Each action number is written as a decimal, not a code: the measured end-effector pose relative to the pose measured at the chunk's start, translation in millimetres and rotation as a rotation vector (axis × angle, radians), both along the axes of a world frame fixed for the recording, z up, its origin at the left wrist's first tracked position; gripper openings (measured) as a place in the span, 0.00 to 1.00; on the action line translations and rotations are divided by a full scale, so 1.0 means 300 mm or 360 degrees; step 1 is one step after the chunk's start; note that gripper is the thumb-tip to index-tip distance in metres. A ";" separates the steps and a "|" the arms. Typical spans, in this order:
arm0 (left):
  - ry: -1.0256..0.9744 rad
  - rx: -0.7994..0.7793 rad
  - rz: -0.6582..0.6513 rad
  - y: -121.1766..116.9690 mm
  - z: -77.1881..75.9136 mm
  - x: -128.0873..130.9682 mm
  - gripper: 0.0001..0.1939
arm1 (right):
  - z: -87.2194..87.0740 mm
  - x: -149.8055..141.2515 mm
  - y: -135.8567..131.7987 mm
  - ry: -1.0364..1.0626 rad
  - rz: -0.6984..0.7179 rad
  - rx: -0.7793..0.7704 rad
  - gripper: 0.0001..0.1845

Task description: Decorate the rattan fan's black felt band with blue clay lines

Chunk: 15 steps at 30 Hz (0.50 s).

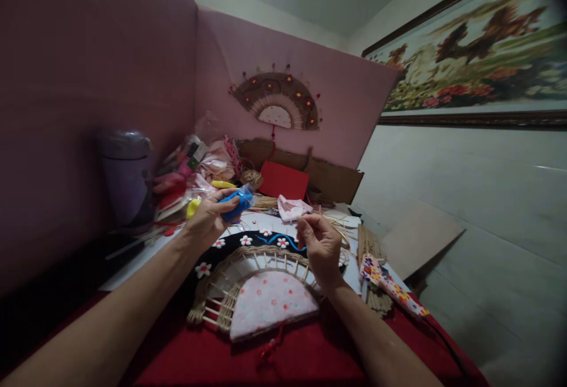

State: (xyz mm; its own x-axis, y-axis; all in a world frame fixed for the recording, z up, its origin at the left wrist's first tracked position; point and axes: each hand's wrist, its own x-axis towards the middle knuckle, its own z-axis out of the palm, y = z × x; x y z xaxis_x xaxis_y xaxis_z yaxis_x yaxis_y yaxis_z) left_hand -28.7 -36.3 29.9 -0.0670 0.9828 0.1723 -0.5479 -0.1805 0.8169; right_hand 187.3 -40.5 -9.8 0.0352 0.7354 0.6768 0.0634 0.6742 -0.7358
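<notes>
My left hand (pixel 211 217) is closed around a soft blue lump in clear plastic (pixel 239 202), which looks like modelling clay. My right hand (pixel 322 247) is in a pinch above the right part of a handmade fan (pixel 208 301); whatever its fingertips hold, if anything, is hidden. The fan has stick ribs woven with twine and a black outer band bearing white flowers with red centres. A thin wavy blue strand (pixel 283 237) lies on that band, its right end near my right hand. Spotted pale fabric (pixel 274 304) covers the fan's base, and a red tassel (pixel 271 348) hangs below.
A similar finished-looking fan (pixel 283 94) hangs on the pink panel behind. A purple tumbler (pixel 126 180) stands left, beside piled craft supplies (pixel 212 159). A red card (pixel 283 180) leans at the back. On the right lie a flower-patterned corded tool (pixel 392 285) and bundled sticks (pixel 376 301).
</notes>
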 end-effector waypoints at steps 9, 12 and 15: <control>-0.0010 0.0051 -0.0037 0.022 -0.030 0.005 0.11 | 0.006 0.038 0.028 0.0209 -0.0540 0.0428 0.09; -0.0051 0.0012 0.0034 0.017 -0.018 0.014 0.14 | 0.018 0.056 0.048 0.0252 -0.0680 0.0384 0.12; -0.0039 -0.0026 0.0078 0.008 -0.005 0.024 0.18 | 0.022 0.074 0.063 0.0192 -0.0817 0.0357 0.13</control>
